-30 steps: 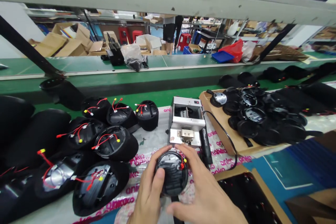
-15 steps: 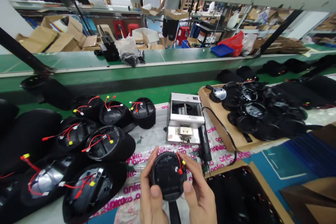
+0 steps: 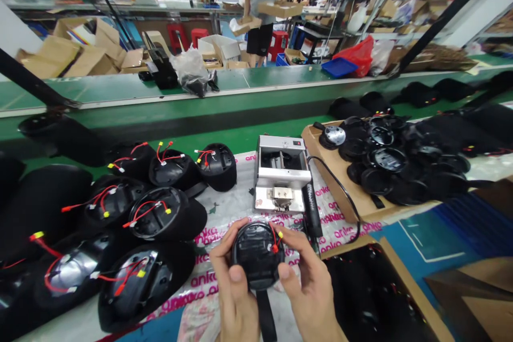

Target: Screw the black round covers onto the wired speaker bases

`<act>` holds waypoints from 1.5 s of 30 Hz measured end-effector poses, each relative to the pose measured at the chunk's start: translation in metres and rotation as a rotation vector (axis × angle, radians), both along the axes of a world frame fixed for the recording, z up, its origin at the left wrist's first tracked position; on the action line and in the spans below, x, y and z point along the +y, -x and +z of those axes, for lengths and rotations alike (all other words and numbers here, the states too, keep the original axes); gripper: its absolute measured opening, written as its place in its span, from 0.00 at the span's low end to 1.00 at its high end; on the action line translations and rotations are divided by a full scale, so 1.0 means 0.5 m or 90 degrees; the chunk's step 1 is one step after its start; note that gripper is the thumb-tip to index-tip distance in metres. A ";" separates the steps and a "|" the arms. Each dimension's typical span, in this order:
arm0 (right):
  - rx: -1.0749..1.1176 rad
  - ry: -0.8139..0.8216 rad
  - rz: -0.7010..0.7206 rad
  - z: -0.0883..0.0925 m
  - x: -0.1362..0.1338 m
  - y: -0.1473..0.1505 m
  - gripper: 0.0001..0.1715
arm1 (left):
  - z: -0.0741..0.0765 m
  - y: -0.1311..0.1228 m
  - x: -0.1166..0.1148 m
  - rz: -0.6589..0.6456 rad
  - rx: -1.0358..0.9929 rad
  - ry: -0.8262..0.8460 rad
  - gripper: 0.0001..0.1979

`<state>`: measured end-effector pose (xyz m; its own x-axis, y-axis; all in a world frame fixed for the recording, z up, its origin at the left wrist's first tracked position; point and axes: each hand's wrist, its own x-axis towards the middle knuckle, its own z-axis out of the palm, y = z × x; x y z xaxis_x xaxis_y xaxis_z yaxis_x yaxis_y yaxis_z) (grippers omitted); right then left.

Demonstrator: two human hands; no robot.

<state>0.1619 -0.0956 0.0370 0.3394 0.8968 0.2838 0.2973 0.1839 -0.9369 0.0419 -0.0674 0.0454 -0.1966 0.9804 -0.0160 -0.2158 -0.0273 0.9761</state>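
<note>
Between both hands, near the bottom middle, is a round black plastic housing (image 3: 257, 256) with a rim, short red wires and a black strap (image 3: 266, 315) hanging from its lower edge. My left hand (image 3: 234, 283) grips its left side, thumb on the near rim. On the right side, my right hand (image 3: 306, 278) is wrapped round it, with the thumb at the rim and the fingers by the red wires. Just beyond stands a silver metal machine (image 3: 280, 173) with a red switch. A black-handled tool (image 3: 312, 211) lies along the machine's right side.
Several black fabric-covered speaker-like bodies (image 3: 160, 214) with red wires lie at left. A cardboard tray (image 3: 316, 144) at right holds several round black parts (image 3: 388, 160). An open box (image 3: 417, 288) of black pieces sits at lower right. Across the green ledge, a person (image 3: 258, 21) stands holding cardboard.
My hands and the round housing have shifted slightly; the housing now tips a little, its face catching more light. The person in the background has moved a cardboard piece.
</note>
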 end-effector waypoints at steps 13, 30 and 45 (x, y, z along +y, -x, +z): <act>0.240 0.040 -0.056 0.019 -0.004 0.033 0.16 | 0.001 0.081 0.098 -0.233 -0.048 0.058 0.18; -0.162 0.310 -0.187 -0.016 0.151 -0.269 0.26 | -0.008 0.104 0.170 -0.551 0.049 -0.005 0.33; 0.391 -0.074 0.034 0.199 0.102 -0.234 0.40 | 0.022 0.096 0.207 -0.643 0.071 -0.044 0.31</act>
<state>0.2789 -0.0446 0.1363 0.4268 0.8922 0.1480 -0.3013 0.2945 -0.9069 -0.0062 0.0363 0.0565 0.7270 0.6865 0.0149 -0.0772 0.0601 0.9952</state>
